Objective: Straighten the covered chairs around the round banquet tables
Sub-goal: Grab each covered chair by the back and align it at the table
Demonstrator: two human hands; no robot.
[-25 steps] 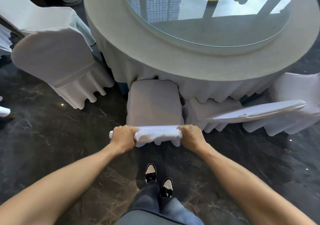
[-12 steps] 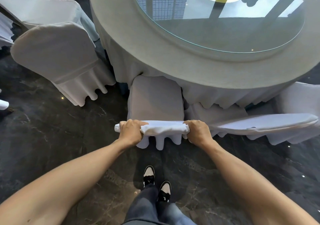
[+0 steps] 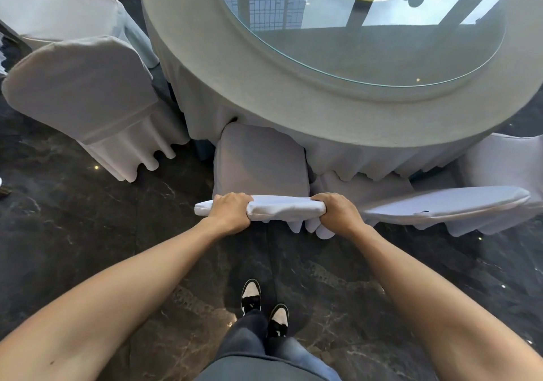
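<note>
A white covered chair (image 3: 261,163) stands right in front of me, its seat partly tucked under the round banquet table (image 3: 223,66). My left hand (image 3: 230,211) grips the left end of the chair's top rail. My right hand (image 3: 338,214) grips the right end. Both sets of fingers wrap over the cloth-covered backrest edge (image 3: 282,209). The chair's front edge touches the hanging tablecloth.
Another covered chair (image 3: 85,92) stands to the left, angled away from the table. A third covered chair (image 3: 446,204) stands close on the right, its back nearly touching my right hand. A glass turntable (image 3: 367,28) tops the table. Dark marble floor lies beneath; my shoes (image 3: 264,304) are below.
The chair has slid forward toward the table, its seat now further under the tablecloth. I have stepped closer, with both hands keeping their grip on the backrest.
</note>
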